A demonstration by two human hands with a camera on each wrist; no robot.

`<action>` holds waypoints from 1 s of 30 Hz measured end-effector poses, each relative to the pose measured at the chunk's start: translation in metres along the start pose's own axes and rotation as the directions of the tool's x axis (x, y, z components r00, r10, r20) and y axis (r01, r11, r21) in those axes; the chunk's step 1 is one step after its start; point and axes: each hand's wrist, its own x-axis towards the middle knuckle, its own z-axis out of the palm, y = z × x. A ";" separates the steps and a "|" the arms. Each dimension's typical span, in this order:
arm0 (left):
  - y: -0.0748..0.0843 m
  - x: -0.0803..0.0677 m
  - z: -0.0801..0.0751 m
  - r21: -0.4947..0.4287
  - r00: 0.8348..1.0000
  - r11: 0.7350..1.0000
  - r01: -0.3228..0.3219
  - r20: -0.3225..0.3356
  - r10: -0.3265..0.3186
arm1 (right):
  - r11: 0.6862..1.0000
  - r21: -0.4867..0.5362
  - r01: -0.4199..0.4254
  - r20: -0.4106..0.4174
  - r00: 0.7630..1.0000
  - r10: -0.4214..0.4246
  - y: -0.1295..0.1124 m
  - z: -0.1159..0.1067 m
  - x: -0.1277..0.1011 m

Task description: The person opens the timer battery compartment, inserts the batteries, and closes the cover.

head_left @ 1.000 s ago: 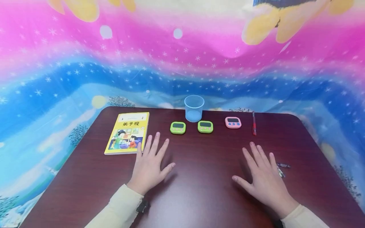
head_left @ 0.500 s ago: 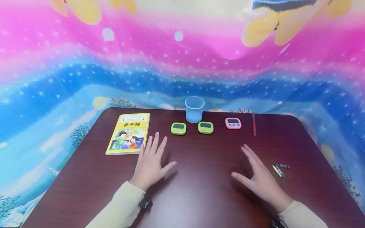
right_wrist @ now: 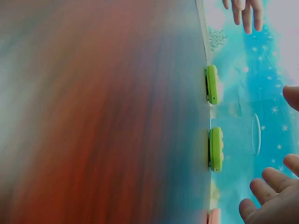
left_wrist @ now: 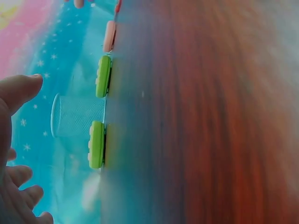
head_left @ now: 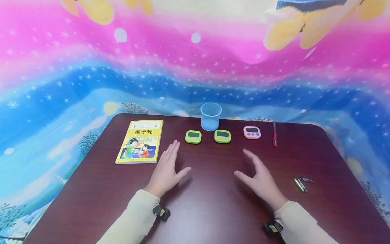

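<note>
My left hand (head_left: 166, 174) is held over the table just right of a yellow picture book (head_left: 141, 142), its fingers straight and together, thumb apart. My right hand (head_left: 262, 179) hovers at right of centre with thumb and fingers spread apart, holding nothing. Beyond the hands stand two green digital timers, the left timer (head_left: 193, 137) and the right timer (head_left: 222, 136). A pink timer (head_left: 252, 132) lies further right. In the left wrist view, the left thumb (left_wrist: 23, 91) and loosely bent fingers touch nothing. The right hand's fingers (right_wrist: 273, 184) show likewise in the right wrist view.
A clear blue plastic cup (head_left: 211, 117) stands upright behind the green timers. A red pen (head_left: 275, 134) lies at the back right. Small batteries (head_left: 300, 185) lie right of the right hand. A patterned cloth (head_left: 195, 67) hangs behind the dark wooden table (head_left: 198, 217).
My right hand has moved left and turned thumb-side up, uncovering the batteries. My left hand has turned too, its spread fingers now together. The objects on the table stay put.
</note>
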 end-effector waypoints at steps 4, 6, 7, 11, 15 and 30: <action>-0.004 0.006 0.006 -0.095 0.997 0.993 0.072 0.008 -0.071 | 0.999 0.031 -0.019 0.012 1.000 0.018 -0.001 0.013 0.010; -0.007 0.010 0.010 -0.138 0.993 0.983 0.120 0.021 -0.119 | 0.999 0.046 -0.023 0.017 1.000 0.023 -0.002 0.019 0.014; -0.008 0.013 0.012 -0.158 0.990 0.977 0.143 0.026 -0.141 | 0.998 0.053 -0.023 0.020 1.000 0.022 -0.003 0.021 0.016; -0.014 0.022 0.020 -0.216 0.977 0.952 0.215 0.033 -0.213 | 0.993 0.113 -0.023 0.033 0.999 0.020 -0.007 0.032 0.023; -0.018 0.028 0.026 -0.263 0.963 0.927 0.267 0.029 -0.269 | 0.983 0.181 -0.039 0.035 0.999 0.033 -0.012 0.040 0.033; -0.025 0.061 0.042 -0.241 0.937 0.906 0.349 0.071 -0.342 | 0.967 0.247 -0.067 0.076 0.996 0.050 -0.017 0.070 0.074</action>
